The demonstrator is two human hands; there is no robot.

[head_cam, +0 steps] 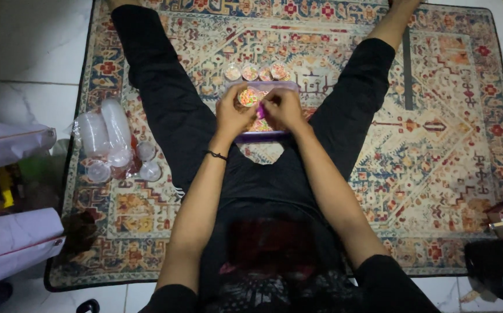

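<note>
Small clear cup (247, 97) of colourful bits, pinched in left hand (232, 117) over a purple tray (261, 137) between the legs | right hand (283, 108) pinches something purple at its rim | three filled cups (255, 72) beyond on patterned rug (437, 133) | empty cups (112, 145) left | risk: tilted cup could spill its contents.

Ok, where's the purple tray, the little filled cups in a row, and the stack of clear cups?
Purple tray (261, 137), head view, on its near rim.
Little filled cups (250, 72), head view, on the second cup of the row.
Stack of clear cups (116, 124), head view, on the side of the taller stack.
</note>
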